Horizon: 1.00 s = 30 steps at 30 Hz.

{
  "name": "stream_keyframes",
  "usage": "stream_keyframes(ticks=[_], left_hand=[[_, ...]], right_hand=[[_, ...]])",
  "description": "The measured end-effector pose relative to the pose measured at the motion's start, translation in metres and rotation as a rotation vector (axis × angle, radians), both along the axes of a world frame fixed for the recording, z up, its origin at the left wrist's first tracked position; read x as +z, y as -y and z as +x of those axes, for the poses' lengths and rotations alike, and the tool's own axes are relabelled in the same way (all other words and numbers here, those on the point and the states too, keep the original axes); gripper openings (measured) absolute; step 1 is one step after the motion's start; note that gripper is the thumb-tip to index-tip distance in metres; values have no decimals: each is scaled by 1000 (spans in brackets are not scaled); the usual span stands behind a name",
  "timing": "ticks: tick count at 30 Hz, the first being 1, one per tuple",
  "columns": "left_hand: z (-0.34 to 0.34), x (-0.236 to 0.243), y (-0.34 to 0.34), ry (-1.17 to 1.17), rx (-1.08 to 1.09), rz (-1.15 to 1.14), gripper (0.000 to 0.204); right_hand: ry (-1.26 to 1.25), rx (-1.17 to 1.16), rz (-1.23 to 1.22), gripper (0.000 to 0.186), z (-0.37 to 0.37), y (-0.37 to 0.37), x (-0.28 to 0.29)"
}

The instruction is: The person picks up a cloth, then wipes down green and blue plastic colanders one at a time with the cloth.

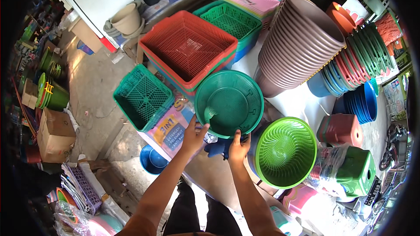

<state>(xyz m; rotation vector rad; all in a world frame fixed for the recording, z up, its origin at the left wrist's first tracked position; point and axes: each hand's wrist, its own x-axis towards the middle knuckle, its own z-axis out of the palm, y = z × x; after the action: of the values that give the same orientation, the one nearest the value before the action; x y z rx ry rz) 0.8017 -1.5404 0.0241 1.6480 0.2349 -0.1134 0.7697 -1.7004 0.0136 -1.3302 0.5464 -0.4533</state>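
Both my hands are at the near rim of a round dark green plastic basket (232, 100) with slotted walls. My left hand (194, 137) grips its near left edge, with the fingers along the outer side. At the near edge my right hand (239, 148) closes on the rim. A small pale green piece (210, 113) shows inside the basket near my left hand; I cannot make out its kind. Beside my right hand, under the basket, is a dark blue cloth-like item (216, 149). To the right stands a bright lime green round basket (286, 153).
Stacked red rectangular baskets (188, 46) and a green rectangular basket (142, 96) sit beyond and left. A tall stack of brown pots (302, 43) leans at the right, near stacked buckets (350, 61). A blue bucket (153, 159) and a cardboard box (57, 135) are lower left.
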Motion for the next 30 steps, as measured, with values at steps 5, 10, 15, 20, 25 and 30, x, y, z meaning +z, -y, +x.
stream_keyframes(ticks=[5, 10, 15, 20, 25, 30], left_hand=[[35, -41, 27, 95, -110, 57, 68], [47, -78, 30, 20, -171, 109, 66], [44, -109, 29, 66, -132, 180, 65], [44, -112, 31, 50, -95, 251, 63], [47, -103, 32, 57, -86, 380, 61], [50, -108, 31, 191, -79, 640, 61]], right_hand=[[64, -18, 116, 55, 16, 16, -40], [-173, -22, -341, 78, 6, 24, -67], [-301, 93, -578, 90, -3, 30, -83], [-481, 227, -572, 95, -18, 37, -55], [-564, 403, -694, 97, -38, 35, -36], [-912, 601, -686, 97, -14, 36, -32]])
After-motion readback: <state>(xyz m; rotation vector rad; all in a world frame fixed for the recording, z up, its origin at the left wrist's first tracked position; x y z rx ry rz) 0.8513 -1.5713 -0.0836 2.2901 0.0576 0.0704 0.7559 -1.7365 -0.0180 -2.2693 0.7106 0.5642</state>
